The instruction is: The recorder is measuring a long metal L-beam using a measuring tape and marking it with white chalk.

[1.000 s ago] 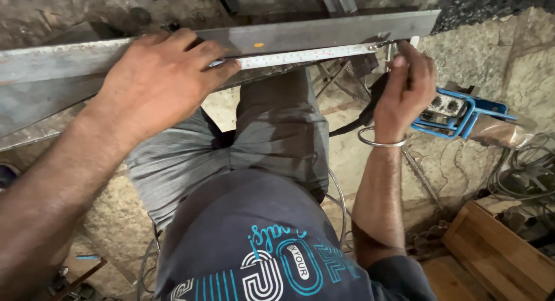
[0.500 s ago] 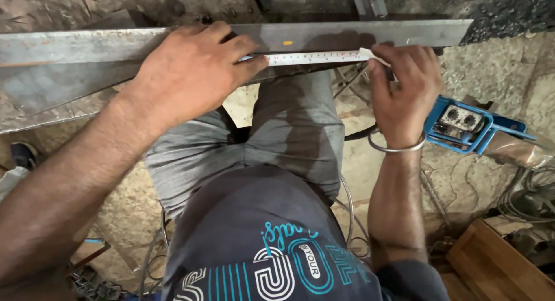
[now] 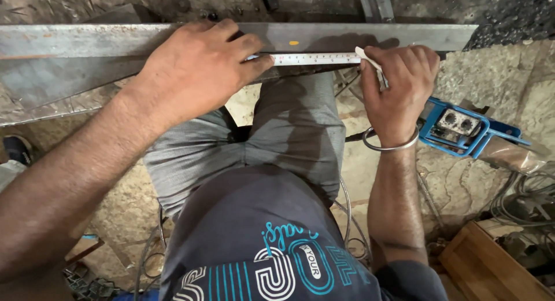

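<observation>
A long grey steel angle bar (image 3: 347, 38) lies across the top of the view, over my knees. My left hand (image 3: 199, 72) rests flat on it and presses down one end of a white measuring tape (image 3: 318, 59) that runs along the bar's near edge. At the tape's other end is my right hand (image 3: 399, 84), with a metal bangle at the wrist. Its fingers are closed on a thin white marking stick (image 3: 370, 61) whose tip touches the bar.
A blue power tool (image 3: 462, 127) lies on the rough stone floor at the right, with cables (image 3: 526, 200) behind it. A wooden box (image 3: 491, 272) sits at the lower right. Wire loops (image 3: 347, 220) lie under my legs. Another metal section (image 3: 376, 3) stands beyond the bar.
The view has shifted so the bar sits lower and more level. My right hand has moved from the bar's end onto the tape, with the marking stick against the steel.
</observation>
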